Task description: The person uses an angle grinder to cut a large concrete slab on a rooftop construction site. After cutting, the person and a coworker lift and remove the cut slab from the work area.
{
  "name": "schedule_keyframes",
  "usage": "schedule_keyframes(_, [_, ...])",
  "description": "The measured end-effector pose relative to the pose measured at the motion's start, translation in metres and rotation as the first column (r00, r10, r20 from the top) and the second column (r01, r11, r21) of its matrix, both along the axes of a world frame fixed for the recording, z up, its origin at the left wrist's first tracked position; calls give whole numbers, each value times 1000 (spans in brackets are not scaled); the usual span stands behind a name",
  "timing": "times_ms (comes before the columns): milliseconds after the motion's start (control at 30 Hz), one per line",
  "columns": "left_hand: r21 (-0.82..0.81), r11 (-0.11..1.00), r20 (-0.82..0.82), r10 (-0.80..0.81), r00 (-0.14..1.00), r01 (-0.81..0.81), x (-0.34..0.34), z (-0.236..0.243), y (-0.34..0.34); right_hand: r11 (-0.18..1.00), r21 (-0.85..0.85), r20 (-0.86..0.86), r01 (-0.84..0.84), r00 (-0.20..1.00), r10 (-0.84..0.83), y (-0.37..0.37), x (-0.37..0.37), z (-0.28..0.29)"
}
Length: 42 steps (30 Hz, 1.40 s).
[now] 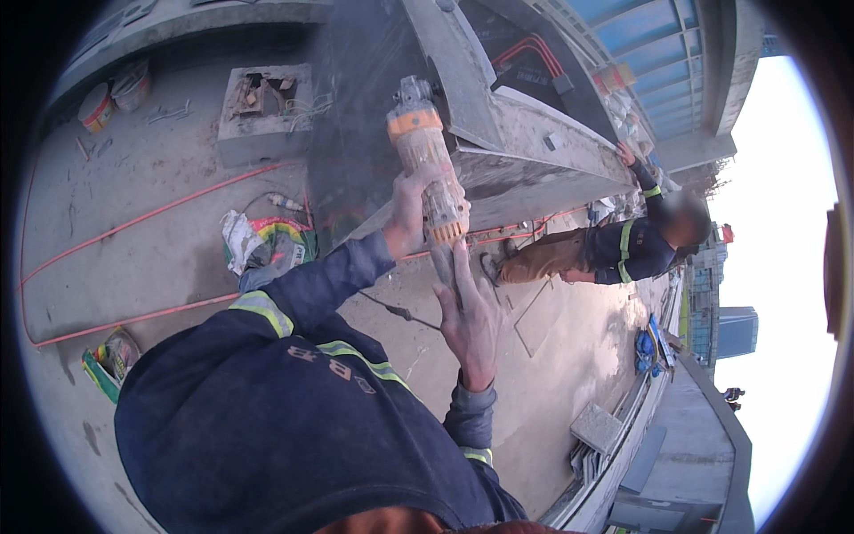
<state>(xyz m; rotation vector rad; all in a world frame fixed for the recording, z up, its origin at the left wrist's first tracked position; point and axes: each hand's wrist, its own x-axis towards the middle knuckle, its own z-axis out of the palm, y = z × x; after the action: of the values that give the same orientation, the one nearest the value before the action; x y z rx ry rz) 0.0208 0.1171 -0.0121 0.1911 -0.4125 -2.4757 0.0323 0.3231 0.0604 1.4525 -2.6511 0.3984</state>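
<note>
Dark jacket (258, 427) nearest, below power tool (420, 147). Left hand (410, 206) closes round tool's body. Right hand (473, 327) at tool's rear, fingers extended; can't tell if gripping.

A: what's the floor (124, 276) like there?
B: grey concrete, kinda stained. Long red cord (200, 204) runs across it, plus two buckets (95, 109) side by side.
A: any bags?
B: yep, crumpled multicolored sack (286, 236) between the cord's two runs, green-edged bag (117, 354) just outside.
</note>
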Motion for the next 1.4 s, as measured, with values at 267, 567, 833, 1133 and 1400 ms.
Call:
schedule_keyframes(267, [-62, 997, 34, 49, 998, -47, 9, 14, 12, 998, -61, 88, 7, 996, -2, 14, -1, -13])
schedule_keyframes(567, [-10, 1000, 8, -19, 1000, 19, 7, 6, 3, 998, -69, 37, -13, 999, 16, 5, 1, -8])
schedule_keyframes(833, [-20, 1000, -11, 13, 1000, -13, 2, -1, -1, 1000, 24, 8, 19, 1000, -19, 1, 6, 4])
schedule_keyframes(1133, [-1, 1000, -42, -5, 999, 5, 1, 1, 2, 999, -33, 48, 11, 999, -10, 8, 0, -8])
schedule_keyframes(1400, [-50, 998, 30, 33, 999, -32, 6, 10, 11, 999, -50, 68, 5, 998, -1, 15, -2, -10])
